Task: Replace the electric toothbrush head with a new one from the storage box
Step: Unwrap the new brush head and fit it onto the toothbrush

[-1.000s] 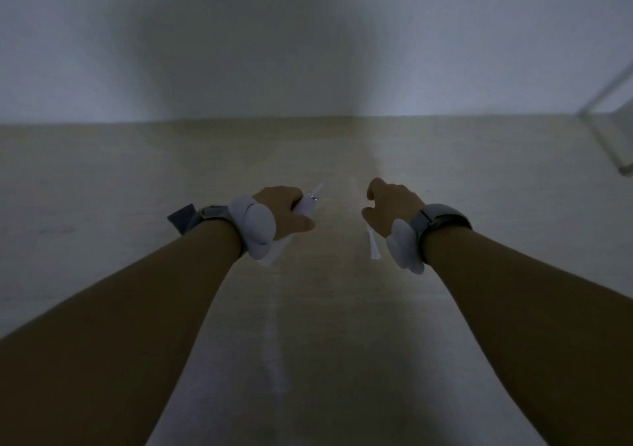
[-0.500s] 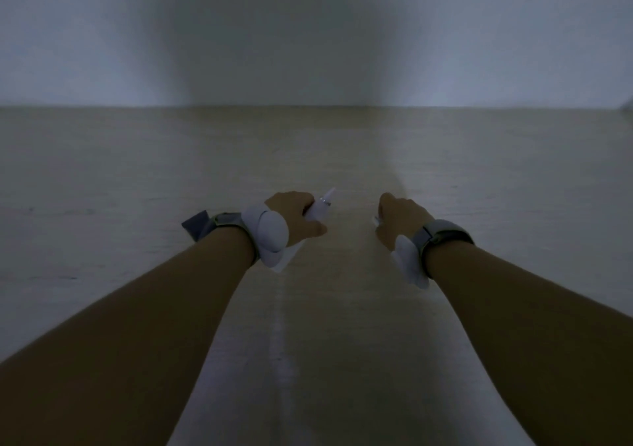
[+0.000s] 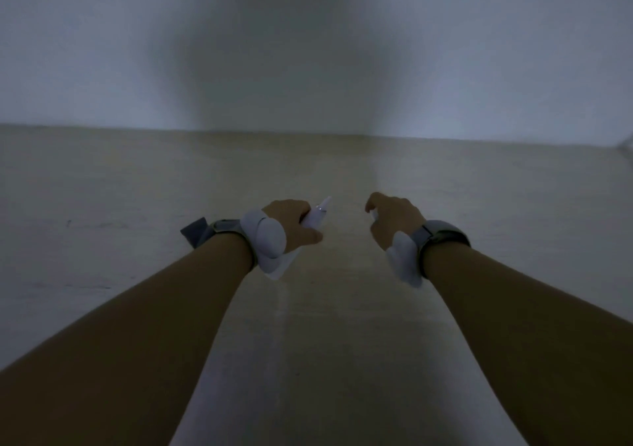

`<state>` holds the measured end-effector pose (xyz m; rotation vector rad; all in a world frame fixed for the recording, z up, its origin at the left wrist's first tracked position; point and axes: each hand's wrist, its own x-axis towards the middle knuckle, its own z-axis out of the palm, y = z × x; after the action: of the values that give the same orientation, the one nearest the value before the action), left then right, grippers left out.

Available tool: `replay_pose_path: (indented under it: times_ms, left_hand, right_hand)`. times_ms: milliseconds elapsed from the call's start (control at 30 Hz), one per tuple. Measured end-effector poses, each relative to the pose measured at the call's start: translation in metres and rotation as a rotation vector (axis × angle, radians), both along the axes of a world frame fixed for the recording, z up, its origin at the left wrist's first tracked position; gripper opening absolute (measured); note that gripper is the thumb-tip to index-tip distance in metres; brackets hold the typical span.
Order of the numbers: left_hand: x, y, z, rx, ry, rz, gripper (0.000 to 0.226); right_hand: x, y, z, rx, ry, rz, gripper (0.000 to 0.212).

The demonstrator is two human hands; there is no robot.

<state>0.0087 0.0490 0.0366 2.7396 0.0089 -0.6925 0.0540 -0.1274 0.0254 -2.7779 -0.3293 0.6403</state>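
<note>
The scene is dim. My left hand (image 3: pixel 291 228) is closed around the white electric toothbrush handle (image 3: pixel 318 215). The handle's narrow top points up and to the right, and its lower end sticks out below my wrist. My right hand (image 3: pixel 394 221) is a short way to the right with its fingers curled. A small white piece, seemingly a brush head (image 3: pixel 373 215), shows at its fingertips; most of it is hidden. The two hands are apart and do not touch. Both wrists carry grey straps with white pads.
Both hands hover over a pale wooden table (image 3: pixel 342 325) that runs back to a plain wall (image 3: pixel 308 51). A sliver of a clear box corner (image 3: pixel 629 144) shows at the far right edge.
The view has swung left, so the clear box has slid almost out of frame. My right hand has moved a little away from the left; the white piece under it no longer shows.
</note>
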Motion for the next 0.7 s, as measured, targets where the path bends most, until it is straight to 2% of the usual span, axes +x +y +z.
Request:
replay_pose_path:
  times_ms: [167, 233, 267, 300, 400, 533, 700]
  left_hand:
    - [-0.004, 0.001, 0.001, 0.043, 0.053, -0.016, 0.048]
    - [-0.002, -0.001, 0.012, 0.014, 0.063, 0.01, 0.048]
    - [0.01, 0.011, 0.073, 0.021, -0.092, 0.007, 0.048]
    - [0.01, 0.013, 0.092, 0.01, -0.138, 0.007, 0.048]
    - [0.02, 0.016, 0.097, 0.016, -0.147, -0.008, 0.048]
    - [0.019, 0.014, 0.093, -0.023, -0.166, 0.022, 0.048]
    - [0.021, 0.011, 0.101, 0.004, -0.167, -0.02, 0.049]
  right_hand:
    - [0.001, 0.014, 0.023, 0.156, -0.085, -0.047, 0.025]
    - [0.002, 0.017, 0.037, 0.311, -0.082, -0.137, 0.023]
    - [0.014, 0.025, 0.101, 0.387, -0.23, -0.188, 0.021]
    - [0.015, 0.028, 0.12, 0.464, -0.261, -0.248, 0.018]
    - [0.03, 0.03, 0.134, 0.593, -0.223, -0.32, 0.014]
    - [0.03, 0.035, 0.139, 0.641, -0.2, -0.337, 0.02]
    - [0.023, 0.043, 0.152, 0.712, -0.183, -0.355, 0.019]
